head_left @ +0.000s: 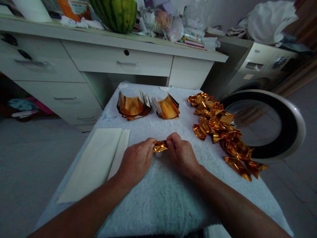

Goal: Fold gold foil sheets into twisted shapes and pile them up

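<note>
Between my two hands is a small piece of shiny gold foil paper [160,146], gripped at both ends just above the cloth. My left hand [138,158] is closed on its left end, thumb and fingers pressed together. On the right end my right hand [182,153] is closed with the fingers curled in. Beyond them stand two curved stacks of gold foil sheets, a left stack [131,105] and a right stack [168,108]. To the right lies a heap of folded gold foil pieces [215,122] with pinched, flared ends.
A pale cloth [153,205] covers the table. Folded cream paper [91,162] lies at the left. A white desk [109,53] with drawers holds a watermelon [116,15] and clutter. At the right, a washing machine's round door [294,125] hangs open near the table.
</note>
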